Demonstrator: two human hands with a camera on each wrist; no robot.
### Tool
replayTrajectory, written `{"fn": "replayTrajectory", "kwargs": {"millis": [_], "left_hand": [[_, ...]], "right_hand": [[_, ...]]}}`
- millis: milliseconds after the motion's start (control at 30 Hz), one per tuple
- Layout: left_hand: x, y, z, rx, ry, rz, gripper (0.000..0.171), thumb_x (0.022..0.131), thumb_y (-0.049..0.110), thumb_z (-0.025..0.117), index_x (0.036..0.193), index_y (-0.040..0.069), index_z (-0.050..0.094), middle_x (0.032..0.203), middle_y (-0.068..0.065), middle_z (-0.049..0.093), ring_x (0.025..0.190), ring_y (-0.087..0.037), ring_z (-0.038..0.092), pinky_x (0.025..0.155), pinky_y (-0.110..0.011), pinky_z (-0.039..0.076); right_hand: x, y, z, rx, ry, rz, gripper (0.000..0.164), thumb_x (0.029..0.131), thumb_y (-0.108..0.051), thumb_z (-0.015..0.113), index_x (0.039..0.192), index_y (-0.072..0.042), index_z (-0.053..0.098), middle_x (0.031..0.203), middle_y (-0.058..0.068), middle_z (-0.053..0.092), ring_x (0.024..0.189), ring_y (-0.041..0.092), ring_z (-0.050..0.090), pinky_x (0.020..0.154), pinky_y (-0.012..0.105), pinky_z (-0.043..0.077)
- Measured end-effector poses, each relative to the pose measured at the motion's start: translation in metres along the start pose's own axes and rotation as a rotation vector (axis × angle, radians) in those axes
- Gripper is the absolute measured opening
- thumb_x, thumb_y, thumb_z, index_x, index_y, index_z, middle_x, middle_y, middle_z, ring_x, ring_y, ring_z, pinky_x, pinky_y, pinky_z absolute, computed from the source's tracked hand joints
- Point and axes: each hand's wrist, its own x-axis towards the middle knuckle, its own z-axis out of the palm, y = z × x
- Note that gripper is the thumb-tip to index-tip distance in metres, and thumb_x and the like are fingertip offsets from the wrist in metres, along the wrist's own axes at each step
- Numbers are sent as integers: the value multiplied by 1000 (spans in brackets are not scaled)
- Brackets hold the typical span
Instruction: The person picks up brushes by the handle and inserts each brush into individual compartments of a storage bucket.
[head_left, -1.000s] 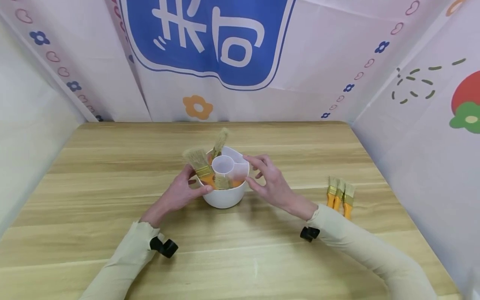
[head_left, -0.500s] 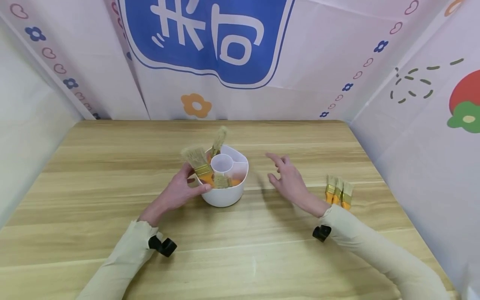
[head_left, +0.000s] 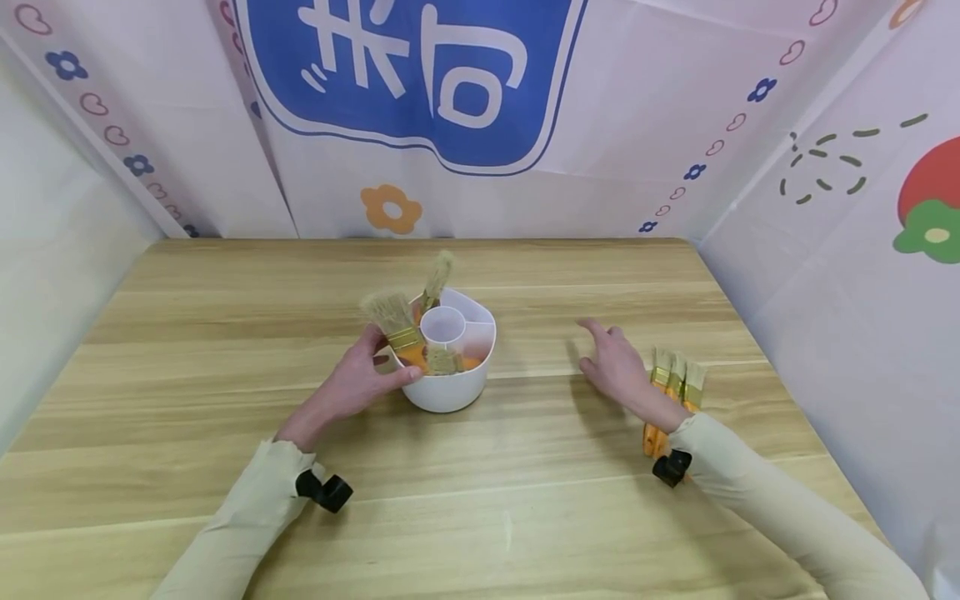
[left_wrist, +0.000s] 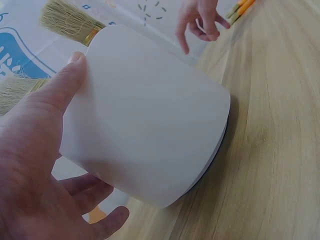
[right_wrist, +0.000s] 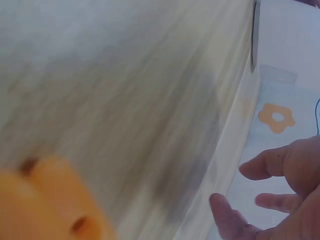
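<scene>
A white round container (head_left: 447,393) with inner compartments and a central cup stands mid-table. My left hand (head_left: 358,379) holds its left side, thumb at the rim and fingers round the wall, as the left wrist view also shows. A wide paintbrush (head_left: 392,315) leans out at the left, bristles up, and another brush (head_left: 438,279) sticks up at the back. A third brush's bristles (head_left: 445,361) sit low inside the front. My right hand (head_left: 617,367) is empty, its fingers loosely bent, in front of several paintbrushes (head_left: 677,375) lying at the right, partly hidden by the wrist.
The wooden table (head_left: 420,517) meets a printed cloth backdrop (head_left: 585,192) at its far edge, and a cloth wall (head_left: 840,275) stands on the right. Blurred orange brush handles (right_wrist: 60,200) fill the lower left corner of the right wrist view.
My right hand has left the container's right rim and moved rightward to the loose brushes. My left hand stays on the container, which has not moved.
</scene>
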Motion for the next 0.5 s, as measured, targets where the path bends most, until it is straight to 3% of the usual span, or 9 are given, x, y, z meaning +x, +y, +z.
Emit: {"fn": "replayTrajectory", "kwargs": {"millis": [500], "left_hand": [[0, 1, -1, -6, -2, 1, 81, 82, 31, 71, 142, 6, 23, 145, -20, 35, 136, -37, 33, 110, -55, 33]], "right_hand": [[-8, 25, -5, -59, -34, 31, 55, 83, -11, 61, 133, 1, 43, 100, 32, 58, 83, 37, 55, 56, 39, 46]]}}
